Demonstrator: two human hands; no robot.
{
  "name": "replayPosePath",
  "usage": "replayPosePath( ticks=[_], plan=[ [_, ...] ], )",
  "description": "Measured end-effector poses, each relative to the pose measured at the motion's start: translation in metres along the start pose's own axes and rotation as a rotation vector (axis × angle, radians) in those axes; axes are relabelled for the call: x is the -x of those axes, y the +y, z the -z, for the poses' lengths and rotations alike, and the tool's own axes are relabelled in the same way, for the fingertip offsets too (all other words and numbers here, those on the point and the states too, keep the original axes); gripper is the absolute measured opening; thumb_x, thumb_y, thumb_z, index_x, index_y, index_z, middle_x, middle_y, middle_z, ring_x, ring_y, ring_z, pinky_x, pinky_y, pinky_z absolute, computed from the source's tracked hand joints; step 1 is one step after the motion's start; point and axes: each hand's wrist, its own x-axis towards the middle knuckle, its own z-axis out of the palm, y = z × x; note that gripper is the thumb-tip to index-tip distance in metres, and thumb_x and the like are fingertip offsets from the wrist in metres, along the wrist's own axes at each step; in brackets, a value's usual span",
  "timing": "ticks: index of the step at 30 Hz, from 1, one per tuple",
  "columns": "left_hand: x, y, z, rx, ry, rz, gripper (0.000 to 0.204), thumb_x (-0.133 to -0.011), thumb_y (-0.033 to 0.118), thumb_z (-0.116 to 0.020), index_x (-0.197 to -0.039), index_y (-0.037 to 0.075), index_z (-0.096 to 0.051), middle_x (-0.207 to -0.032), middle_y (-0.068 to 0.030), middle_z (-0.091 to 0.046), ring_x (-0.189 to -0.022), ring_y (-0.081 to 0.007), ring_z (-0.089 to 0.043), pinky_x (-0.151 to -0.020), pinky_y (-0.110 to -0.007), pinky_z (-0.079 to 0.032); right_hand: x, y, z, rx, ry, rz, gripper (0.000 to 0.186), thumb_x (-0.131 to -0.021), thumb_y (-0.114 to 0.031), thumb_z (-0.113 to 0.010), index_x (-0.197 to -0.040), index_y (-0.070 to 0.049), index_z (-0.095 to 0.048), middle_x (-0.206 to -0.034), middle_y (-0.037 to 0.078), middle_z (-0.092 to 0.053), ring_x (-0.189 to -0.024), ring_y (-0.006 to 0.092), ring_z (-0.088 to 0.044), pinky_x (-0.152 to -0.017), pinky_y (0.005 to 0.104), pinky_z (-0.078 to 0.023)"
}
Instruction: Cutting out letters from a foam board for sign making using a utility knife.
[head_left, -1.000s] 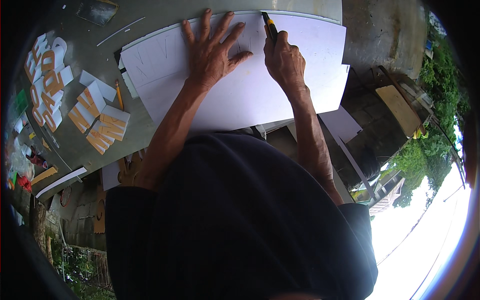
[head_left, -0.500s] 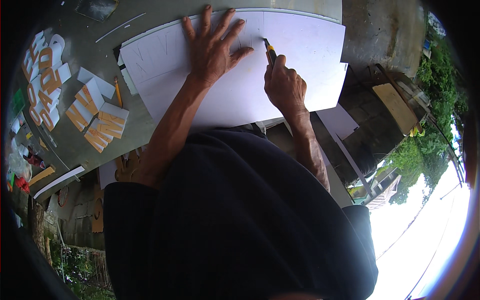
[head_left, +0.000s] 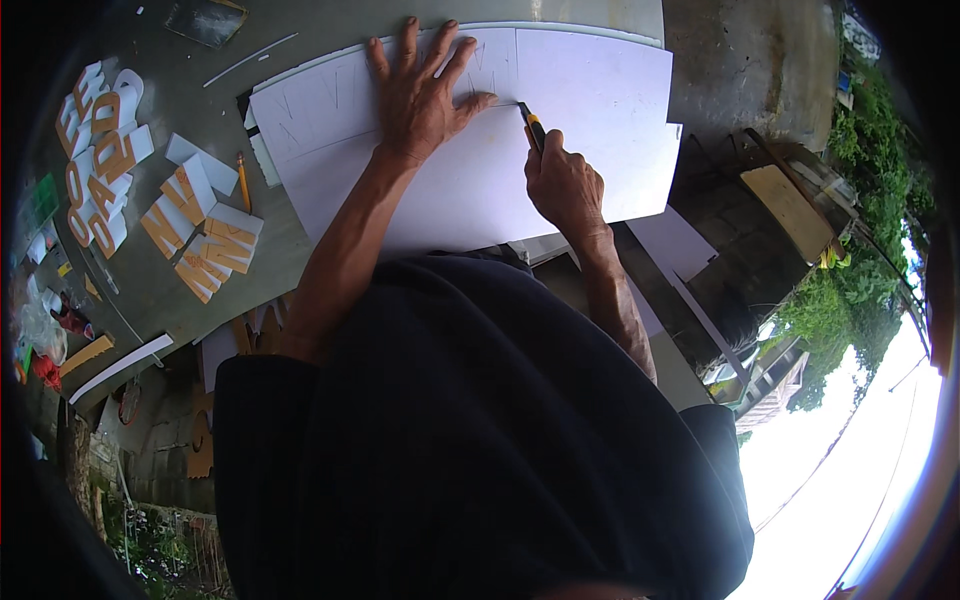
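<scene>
My left hand [head_left: 420,108] spreads palm down at the frame's upper center, fingers fanned toward the top edge and thumb pointing right, while my right hand [head_left: 567,183] curls in a grip; my left forearm [head_left: 345,250] slants rightward, my right forearm [head_left: 612,295] leftward.

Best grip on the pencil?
Pinch the pencil near its upper end, from above, fingertips on its left and right sides. It appears to lie flat, thin and lengthwise up the picture, so a pinch across the shaft should suit. The lower end looks crowded by the cut letters; the upper end has bare table around it, short of the white sheets.
</scene>
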Motion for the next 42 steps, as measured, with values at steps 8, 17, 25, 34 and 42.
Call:
replayPosePath(
  ticks=[8,17,25,34,42],
  plan=[
    [-0.004,0.0,0.008,0.003,-0.031,-0.016,0.109,-0.07,0.071,-0.077,-0.15,0.008,-0.039,-0.146,-0.0109,-0.055,-0.144,-0.0388,-0.034,-0.112,-0.074,-0.016,0.013,0.08,-0.013,-0.38,0.229,-0.048,0.029,-0.098,-0.029,-0.062,-0.108,-0.006,-0.049,-0.083,0.021,-0.07,-0.077,0.043,-0.069,-0.07,0.054,-0.052],
    [-0.034,-0.006,0.028,0.062,-0.016,-0.025,0.076,-0.07,0.027,-0.09,-0.134,0.004,-0.057,-0.122,-0.0088,-0.071,-0.126,-0.0276,-0.054,-0.109,-0.059,-0.034,-0.052,0.218,-0.026,-0.181,0.508,-0.31,0.039,-0.092,-0.034,-0.07,-0.114,-0.004,-0.058,-0.113,0.019,-0.061,-0.105,0.0393,-0.062,-0.085,0.0515,-0.049],
    [-0.075,-0.025,0.033,0.179,-0.014,-0.027,0.045,-0.07,0.007,-0.085,-0.113,0.005,-0.072,-0.104,-0.0083,-0.075,-0.097,-0.029,-0.067,-0.088,-0.045,-0.051,-0.117,0.244,0.009,-0.18,0.469,-0.204,0.061,-0.093,-0.032,-0.069,-0.147,-0.011,-0.048,-0.136,0.019,-0.056,-0.127,0.0383,-0.054,-0.104,0.0481,-0.046],
    [-0.099,-0.028,0.029,0.095,-0.16,0.172,0.027,-0.072,0.024,-0.084,-0.093,0.008,-0.079,-0.086,-0.02,-0.072,-0.094,-0.0391,-0.066,-0.085,-0.051,-0.054,-0.165,0.281,0.018,-0.228,0.474,-0.065,0.057,-0.087,-0.017,-0.075,-0.14,-0.015,-0.057,-0.133,0.017,-0.055,-0.125,0.0393,-0.053,-0.103,0.0516,-0.045],
    [-0.112,-0.031,0.031,0.404,-0.159,0.431,0.018,-0.074,0.022,-0.081,-0.075,0.006,-0.072,-0.078,-0.0129,-0.072,-0.076,-0.0317,-0.07,-0.071,-0.042,-0.055,-0.197,0.29,-0.005,-0.091,0.595,0.115,0.05,-0.077,-0.029,-0.085,-0.119,-0.007,-0.069,-0.114,0.017,-0.057,-0.112,0.038,-0.053,-0.098,0.0521,-0.042]
  ],
)
